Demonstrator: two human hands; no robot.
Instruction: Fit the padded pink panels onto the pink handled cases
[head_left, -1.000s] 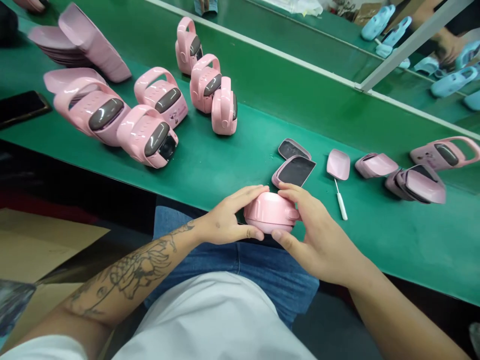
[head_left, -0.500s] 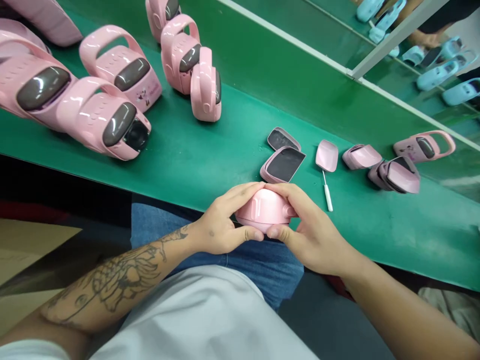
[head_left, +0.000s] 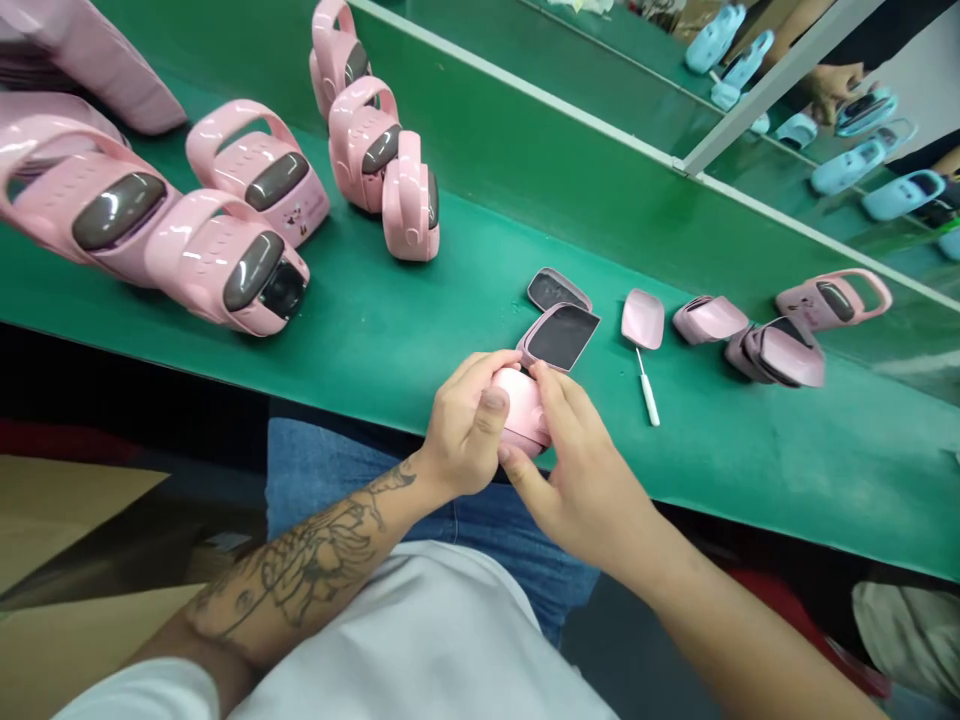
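Both my left hand point(head_left: 469, 425) and my right hand point(head_left: 581, 465) grip a rounded pink plastic shell point(head_left: 523, 408) over the near edge of the green belt point(head_left: 465, 375). My fingers hide most of the shell. Just beyond my right fingertips, a pink frame with a dark insert point(head_left: 561, 336) lies flat, almost touching the shell. Behind it rests a similar dark-lined piece point(head_left: 559, 290). To the right lies a flat pink cover point(head_left: 643, 319), and a white-handled stick point(head_left: 649, 400) lies below it.
Several pink handled cases point(head_left: 259, 170) stand along the belt's left part, with stacked pink covers point(head_left: 780, 355) to the right. A white rail point(head_left: 772, 95) divides off a second belt carrying pale blue pieces point(head_left: 847, 167), where a co-worker's hand point(head_left: 829, 90) shows. Cardboard point(head_left: 67, 530) lies below left.
The shell has turned in my hands and shows a narrower side. My right fingers have moved onto its far side. The belt items appear shifted as my view moved.
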